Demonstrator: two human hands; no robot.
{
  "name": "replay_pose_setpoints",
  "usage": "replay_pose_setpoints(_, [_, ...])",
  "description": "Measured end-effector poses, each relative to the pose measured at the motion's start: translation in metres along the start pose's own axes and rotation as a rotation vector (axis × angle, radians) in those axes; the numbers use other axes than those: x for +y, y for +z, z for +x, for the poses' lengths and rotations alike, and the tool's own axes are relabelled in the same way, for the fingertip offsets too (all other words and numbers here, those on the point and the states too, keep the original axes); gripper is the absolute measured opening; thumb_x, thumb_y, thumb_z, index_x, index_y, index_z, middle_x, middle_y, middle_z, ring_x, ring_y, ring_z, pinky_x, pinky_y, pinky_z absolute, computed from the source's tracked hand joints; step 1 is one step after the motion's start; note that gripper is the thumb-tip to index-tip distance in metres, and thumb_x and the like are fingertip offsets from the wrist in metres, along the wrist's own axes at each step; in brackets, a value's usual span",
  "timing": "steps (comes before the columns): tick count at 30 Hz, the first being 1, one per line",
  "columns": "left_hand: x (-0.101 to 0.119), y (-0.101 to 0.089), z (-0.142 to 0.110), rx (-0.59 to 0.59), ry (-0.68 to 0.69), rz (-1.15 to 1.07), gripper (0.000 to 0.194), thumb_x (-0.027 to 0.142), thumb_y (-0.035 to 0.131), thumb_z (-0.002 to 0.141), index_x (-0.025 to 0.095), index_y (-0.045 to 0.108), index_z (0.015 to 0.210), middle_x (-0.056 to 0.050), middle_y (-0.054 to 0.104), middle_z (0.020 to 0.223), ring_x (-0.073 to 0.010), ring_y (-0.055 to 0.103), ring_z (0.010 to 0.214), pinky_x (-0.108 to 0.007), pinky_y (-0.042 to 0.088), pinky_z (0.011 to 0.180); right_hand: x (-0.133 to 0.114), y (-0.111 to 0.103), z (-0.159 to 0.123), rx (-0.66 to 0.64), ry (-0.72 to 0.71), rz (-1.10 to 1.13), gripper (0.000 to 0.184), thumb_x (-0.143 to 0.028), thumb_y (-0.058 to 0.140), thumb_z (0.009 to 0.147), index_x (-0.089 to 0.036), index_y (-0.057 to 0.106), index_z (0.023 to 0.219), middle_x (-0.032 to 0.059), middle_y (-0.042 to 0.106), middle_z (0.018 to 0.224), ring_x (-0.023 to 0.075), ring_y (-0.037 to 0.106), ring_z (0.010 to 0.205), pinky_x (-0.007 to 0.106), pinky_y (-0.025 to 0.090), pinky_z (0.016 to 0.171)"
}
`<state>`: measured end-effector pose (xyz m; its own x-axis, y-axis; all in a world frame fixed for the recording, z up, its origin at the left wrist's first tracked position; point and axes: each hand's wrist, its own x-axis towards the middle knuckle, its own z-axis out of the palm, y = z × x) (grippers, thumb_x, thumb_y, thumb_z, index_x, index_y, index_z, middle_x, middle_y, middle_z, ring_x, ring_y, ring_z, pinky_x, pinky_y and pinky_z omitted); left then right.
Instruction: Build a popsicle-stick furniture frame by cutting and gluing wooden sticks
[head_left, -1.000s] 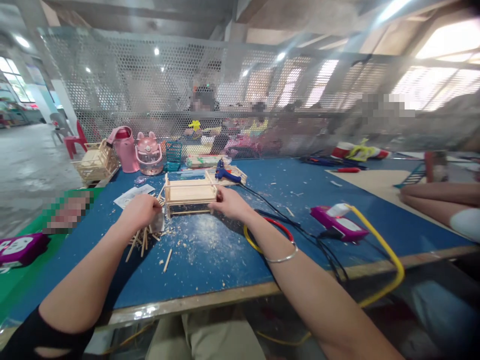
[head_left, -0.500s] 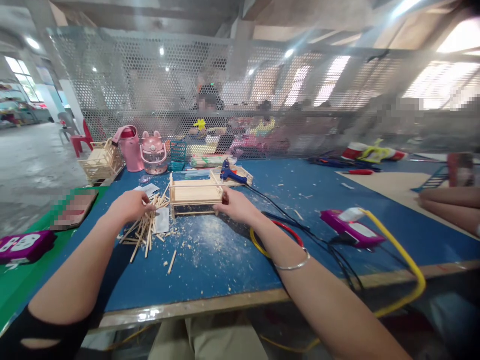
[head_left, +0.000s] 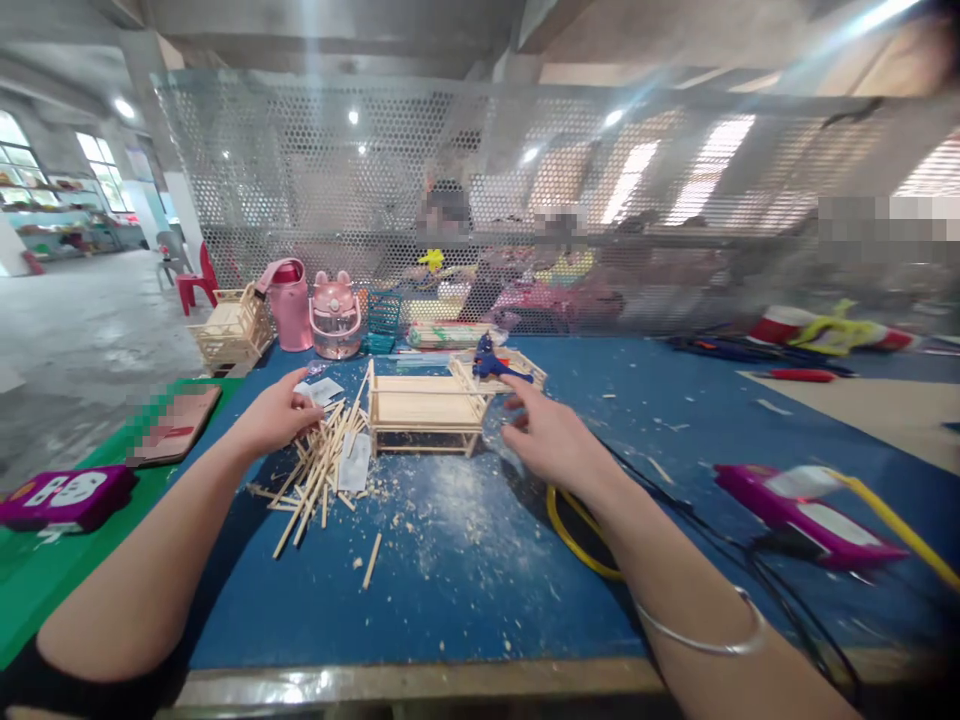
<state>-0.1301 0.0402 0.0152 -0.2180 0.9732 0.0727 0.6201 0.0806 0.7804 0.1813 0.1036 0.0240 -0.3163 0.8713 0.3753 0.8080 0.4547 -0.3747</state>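
My left hand [head_left: 279, 412] is at the upper left of a loose pile of thin wooden sticks [head_left: 319, 470]. Its fingers are curled together at the stick ends, and what they pinch is hidden. Right of the pile, a small wooden rack [head_left: 427, 402] made of sticks and flat slats stands on the blue table, touched by neither hand. My right hand [head_left: 551, 432] is just right of the rack, fingers apart and holding nothing. Its fingertips are close to a blue glue gun [head_left: 501, 366], which rests on another wooden piece [head_left: 531, 374] behind the rack.
A pink bottle [head_left: 290, 310], a clear pink-lidded jug [head_left: 335, 315] and another wooden rack [head_left: 236, 325] line the back left. Purple power strips [head_left: 806, 510] lie on both sides. Black cables and a yellow ring [head_left: 564, 535] are near my right forearm. Perforated mesh [head_left: 315, 200] rises behind.
My right hand has let go of the rack's right end and moved right toward the glue gun, its fingers opening. My left hand stays at the stick pile. The view has shifted slightly.
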Motion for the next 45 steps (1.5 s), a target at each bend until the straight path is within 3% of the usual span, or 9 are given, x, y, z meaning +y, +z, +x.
replay_pose_setpoints(6, [0.026,0.019,-0.017,0.213,0.261,-0.265,0.027,0.043,0.049,0.077,0.017,0.051,0.085,-0.001,0.062,0.067,-0.0141,0.06,0.061,-0.026,0.048,0.057,-0.013,-0.021,-0.006,0.411,-0.008,0.101,0.028,-0.031,0.037,0.085,-0.018,0.061,0.09,0.006,0.063,0.073,0.0172,0.058,0.068,0.029,0.044,0.067])
replay_pose_setpoints(9, [0.037,0.033,-0.033,0.211,0.377,-0.229,0.026,0.043,0.045,0.081,0.018,0.051,0.085,0.001,0.057,0.062,-0.0132,0.058,0.057,-0.024,0.046,0.055,-0.004,-0.033,-0.011,0.474,-0.056,0.122,0.039,-0.02,0.04,0.08,-0.017,0.047,0.118,0.0101,0.06,0.103,0.0175,0.059,0.081,0.028,0.045,0.068])
replay_pose_setpoints(12, [0.044,0.045,-0.045,0.087,0.447,-0.132,0.024,0.041,0.04,0.084,0.019,0.05,0.08,0.001,0.057,0.061,-0.0129,0.056,0.057,-0.025,0.045,0.058,0.018,-0.04,-0.02,0.363,-0.096,-0.016,0.059,-0.018,0.05,0.068,-0.014,0.04,0.126,0.0141,0.05,0.122,0.0213,0.057,0.094,0.031,0.045,0.071])
replay_pose_setpoints(16, [0.045,0.057,-0.051,-0.13,0.357,-0.206,0.027,0.044,0.038,0.084,0.021,0.048,0.074,0.0,0.06,0.065,-0.0137,0.058,0.06,-0.025,0.048,0.057,0.04,-0.045,-0.041,-0.002,0.08,-0.225,0.015,-0.029,0.049,0.074,-0.02,0.06,0.077,0.0044,0.065,0.074,0.0179,0.059,0.066,0.027,0.04,0.058])
replay_pose_setpoints(19, [0.045,0.062,-0.049,-0.182,0.242,-0.316,0.031,0.049,0.043,0.079,0.02,0.052,0.075,-0.001,0.063,0.069,-0.015,0.06,0.065,-0.025,0.049,0.055,0.041,-0.047,-0.058,-0.148,0.183,-0.329,0.023,-0.035,0.046,0.078,-0.021,0.054,0.061,0.0017,0.062,0.058,0.0163,0.055,0.055,0.025,0.033,0.049])
replay_pose_setpoints(29, [0.05,0.066,-0.047,-0.129,-0.009,-0.758,0.038,0.043,0.075,0.052,0.016,0.057,0.072,0.001,0.065,0.066,-0.0135,0.064,0.069,-0.021,0.047,0.055,0.071,-0.031,-0.075,-0.141,0.263,-0.483,0.046,-0.05,0.045,0.079,-0.015,0.056,0.107,0.015,0.06,0.106,0.0294,0.055,0.096,0.035,0.042,0.074])
replay_pose_setpoints(35, [0.051,0.068,-0.05,-0.152,0.0,-0.868,0.034,0.04,0.072,0.06,0.016,0.05,0.07,-0.001,0.068,0.072,-0.0117,0.064,0.07,-0.019,0.048,0.057,0.088,-0.027,-0.059,-0.248,0.182,-0.504,0.046,-0.049,0.039,0.084,-0.013,0.058,0.107,0.0144,0.061,0.106,0.0282,0.054,0.098,0.036,0.04,0.082])
replay_pose_setpoints(41, [0.045,0.068,-0.04,0.065,-0.006,-0.998,0.017,0.027,0.057,0.076,0.019,0.041,0.076,0.002,0.065,0.062,-0.0098,0.063,0.059,-0.02,0.048,0.057,0.066,-0.035,-0.059,-0.228,0.2,-0.507,0.036,-0.041,0.036,0.086,-0.016,0.057,0.101,0.0125,0.062,0.106,0.0262,0.056,0.099,0.031,0.04,0.072])
replay_pose_setpoints(45, [0.044,0.061,-0.034,0.286,-0.027,-1.063,0.016,0.011,0.044,0.075,0.021,0.038,0.087,0.009,0.055,0.05,-0.0096,0.058,0.049,-0.018,0.044,0.048,0.038,-0.042,-0.075,-0.347,0.285,-0.5,0.04,-0.05,0.032,0.086,-0.019,0.056,0.074,0.0087,0.065,0.076,0.0241,0.061,0.074,0.028,0.035,0.055])
